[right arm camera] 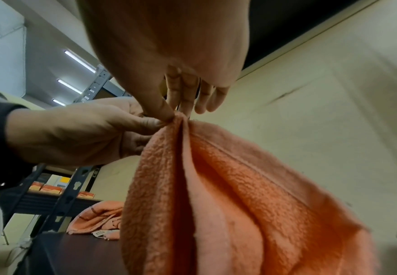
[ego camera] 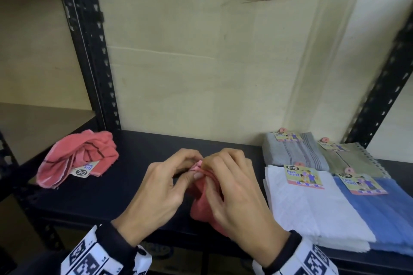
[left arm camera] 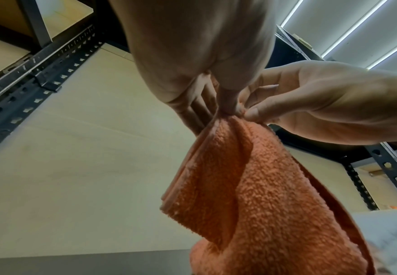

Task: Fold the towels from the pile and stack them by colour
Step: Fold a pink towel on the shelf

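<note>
A pink towel (ego camera: 201,201) hangs bunched above the dark shelf (ego camera: 111,196), held up by its top corners. My left hand (ego camera: 165,183) and right hand (ego camera: 225,183) meet at the middle, each pinching the towel's top edge. In the left wrist view the left hand (left arm camera: 225,104) pinches the pink towel (left arm camera: 251,195) beside the other hand's fingers. In the right wrist view the right hand (right arm camera: 176,109) pinches the pink towel (right arm camera: 228,195) at the same spot. A second pink towel (ego camera: 78,158) lies crumpled at the shelf's left, also visible low as the crumpled towel (right arm camera: 96,219).
At the right of the shelf lie folded towels with labels: grey (ego camera: 290,149), beige (ego camera: 350,158), white (ego camera: 312,203) and blue (ego camera: 384,207). Black slotted rack posts (ego camera: 93,47) stand at left and right. A plywood back wall (ego camera: 201,62) closes the shelf behind.
</note>
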